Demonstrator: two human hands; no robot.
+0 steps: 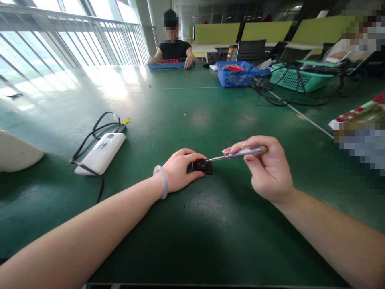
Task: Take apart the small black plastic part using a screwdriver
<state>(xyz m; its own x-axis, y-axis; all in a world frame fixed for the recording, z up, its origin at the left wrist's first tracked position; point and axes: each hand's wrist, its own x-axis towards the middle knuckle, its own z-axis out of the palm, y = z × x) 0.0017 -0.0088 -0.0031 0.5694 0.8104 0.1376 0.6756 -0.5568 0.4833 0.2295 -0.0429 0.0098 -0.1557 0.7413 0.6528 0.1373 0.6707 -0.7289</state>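
Observation:
My left hand (182, 169), with a pale bangle (162, 182) at its wrist, is closed around a small square black part (202, 165) on the green table. Round detail shows on the part's upper face; its exact kind is too small to make out. In my right hand (269, 170) is a screwdriver (245, 152) with a clear purplish handle, held between thumb and fingers. It lies nearly level, its thin metal shaft pointing left. The tip meets the black part near its upper right edge; whether it sits in a screw I cannot tell.
A white power bank (100, 154) with a black cable lies to the left, near a white rounded object (18, 152). Farther back are a blue basket (233, 82), a green basket (293, 80) and tangled black cables (279, 100). A person (174, 50) sits across the table with a blue tray (168, 65).

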